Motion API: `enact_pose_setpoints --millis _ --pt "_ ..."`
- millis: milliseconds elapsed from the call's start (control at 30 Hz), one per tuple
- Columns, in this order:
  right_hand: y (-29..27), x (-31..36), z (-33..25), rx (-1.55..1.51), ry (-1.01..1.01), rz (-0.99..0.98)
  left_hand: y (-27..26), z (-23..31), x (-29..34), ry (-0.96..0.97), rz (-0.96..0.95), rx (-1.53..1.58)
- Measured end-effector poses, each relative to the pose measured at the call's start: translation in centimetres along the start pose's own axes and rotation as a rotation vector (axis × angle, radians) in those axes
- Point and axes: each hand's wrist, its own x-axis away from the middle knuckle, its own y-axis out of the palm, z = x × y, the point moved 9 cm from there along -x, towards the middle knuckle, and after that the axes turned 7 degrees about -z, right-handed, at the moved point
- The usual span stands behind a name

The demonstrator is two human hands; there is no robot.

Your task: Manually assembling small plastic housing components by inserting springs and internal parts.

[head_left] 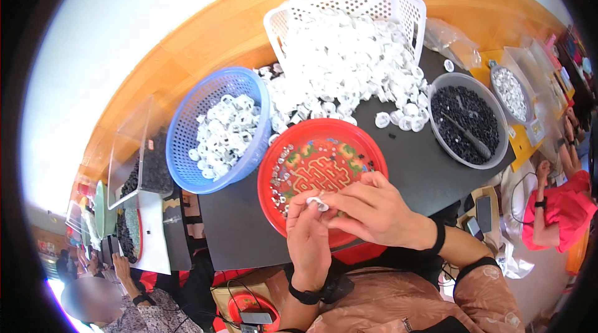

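My left hand (308, 239) pinches a small round white plastic part (317, 203) between thumb and fingers, above the near rim of a red tray (269, 208). Fingertips of my right hand (383, 211) meet at the part's right side, closed; whatever they pinch is hidden. Tiny clear or metallic bits and a few black pieces lie in the tray, which has a gold and floral pattern. Left of it, a blue perforated basket (177, 155) holds many similar white parts. Behind, a tipped white basket (411, 15) spills a big heap of white parts (349, 52) onto the dark table (230, 227).
A grey bowl (436, 137) of small black pieces, with a dark-handled screwdriver (470, 137) in it, stands right. Clear plastic bins (131, 146) stand left. Other people sit at both sides: a patterned sleeve (162, 317) left, a pink shirt (567, 211) right.
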Motion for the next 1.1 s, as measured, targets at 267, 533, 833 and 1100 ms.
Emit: enact_pose_setpoints --millis 267,533,833,1100 --pt "-10.1 -3.8 -6.5 -0.097 -0.14 0.142 -3.9 2.9 -0.2 0.125 0.056 -0.108" --pt "-11.1 -3.4 -6.9 -0.008 -0.061 0.102 -3.5 3.2 -0.3 0.096 0.041 -0.152" --pt "-12.8 -2.2 -8.9 0.213 -0.051 0.074 -2.5 2.4 -0.1 0.057 0.029 -0.094" --pt "-8.1 -5.6 -7.0 0.012 0.216 0.006 -5.1 2.3 -0.3 0.063 0.158 -0.156"
